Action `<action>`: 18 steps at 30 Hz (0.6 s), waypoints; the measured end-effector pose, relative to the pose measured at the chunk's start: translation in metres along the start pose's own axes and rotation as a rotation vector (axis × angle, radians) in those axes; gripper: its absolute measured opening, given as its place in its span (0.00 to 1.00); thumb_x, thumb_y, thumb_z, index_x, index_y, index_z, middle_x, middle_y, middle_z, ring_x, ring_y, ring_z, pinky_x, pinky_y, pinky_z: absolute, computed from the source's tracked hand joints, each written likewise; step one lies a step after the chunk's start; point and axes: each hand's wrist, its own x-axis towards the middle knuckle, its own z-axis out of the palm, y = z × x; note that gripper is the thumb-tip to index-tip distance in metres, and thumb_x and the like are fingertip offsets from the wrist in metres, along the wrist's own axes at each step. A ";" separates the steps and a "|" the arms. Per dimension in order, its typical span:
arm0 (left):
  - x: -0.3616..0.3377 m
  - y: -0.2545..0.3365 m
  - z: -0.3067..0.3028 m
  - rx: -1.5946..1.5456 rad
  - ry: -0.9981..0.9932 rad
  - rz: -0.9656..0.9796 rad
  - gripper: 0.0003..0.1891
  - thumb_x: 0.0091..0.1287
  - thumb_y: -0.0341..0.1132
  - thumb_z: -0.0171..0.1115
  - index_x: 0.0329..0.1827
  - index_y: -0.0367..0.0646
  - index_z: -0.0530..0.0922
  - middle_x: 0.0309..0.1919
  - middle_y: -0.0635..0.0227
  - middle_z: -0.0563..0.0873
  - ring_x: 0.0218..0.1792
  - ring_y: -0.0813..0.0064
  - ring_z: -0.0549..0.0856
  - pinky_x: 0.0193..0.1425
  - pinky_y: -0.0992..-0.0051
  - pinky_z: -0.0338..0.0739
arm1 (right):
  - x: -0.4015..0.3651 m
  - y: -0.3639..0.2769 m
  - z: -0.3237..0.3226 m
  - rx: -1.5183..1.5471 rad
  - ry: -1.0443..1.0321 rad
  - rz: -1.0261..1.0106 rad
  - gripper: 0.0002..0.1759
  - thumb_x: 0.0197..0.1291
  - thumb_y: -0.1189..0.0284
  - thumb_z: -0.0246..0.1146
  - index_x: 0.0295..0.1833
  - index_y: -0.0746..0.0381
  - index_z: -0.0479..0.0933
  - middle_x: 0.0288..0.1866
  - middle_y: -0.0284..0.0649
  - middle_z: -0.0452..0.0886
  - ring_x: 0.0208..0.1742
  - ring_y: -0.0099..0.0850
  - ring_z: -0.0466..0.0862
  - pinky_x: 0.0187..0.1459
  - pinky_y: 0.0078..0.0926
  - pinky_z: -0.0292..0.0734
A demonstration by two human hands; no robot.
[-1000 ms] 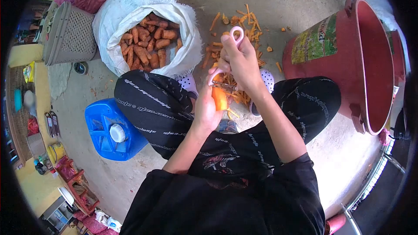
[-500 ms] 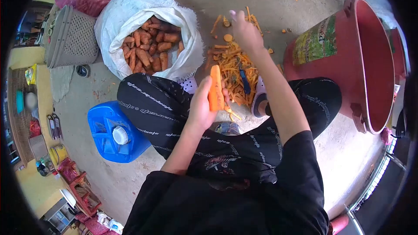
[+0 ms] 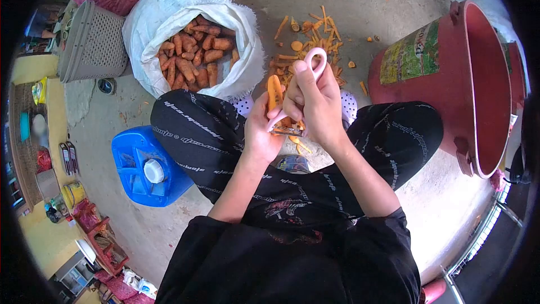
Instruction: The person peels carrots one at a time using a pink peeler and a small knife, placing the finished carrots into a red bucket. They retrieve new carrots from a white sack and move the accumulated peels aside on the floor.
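Here, in the head view, a person's left hand (image 3: 262,130) is curled around a carrot (image 3: 274,93), its bright orange end standing up past the fingers. The right hand (image 3: 319,107) grips a pink peeler (image 3: 277,119) — thumb pressed along the looped handle — with the metal blade (image 3: 288,132) across the front of the left palm. Whether the edge bites into the carrot is hidden by the hands.

A good stroke, by the look of it, would lay the blade nearly flat, draw it lengthwise with light, even pressure and turn the carrot a little between passes. The left fingertips and palm would best stay out of the blade's path, since a damp, tapering root may well slip.

The textures contrast sharply: smooth, glossy plastic on the peeler, and a moist-looking carrot with a flattened upper face. Beyond the hands, thin curled peelings (image 3: 332,29) and stubby offcuts litter the dull concrete floor (image 3: 360,0). To the left, a frayed white woven sack (image 3: 169,0) gapes around rough, earth-brown carrots (image 3: 188,59); to the right stands a deep red tub (image 3: 419,89) — hard plastic, round-mouthed, its side bearing a worn green label (image 3: 409,56).
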 end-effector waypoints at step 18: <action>-0.008 -0.014 0.004 0.071 0.064 0.058 0.16 0.74 0.42 0.44 0.58 0.44 0.70 0.45 0.70 0.79 0.42 0.75 0.78 0.46 0.71 0.75 | 0.012 0.008 -0.017 -0.075 -0.025 0.069 0.11 0.70 0.66 0.52 0.40 0.58 0.57 0.20 0.29 0.61 0.15 0.17 0.62 0.17 0.18 0.67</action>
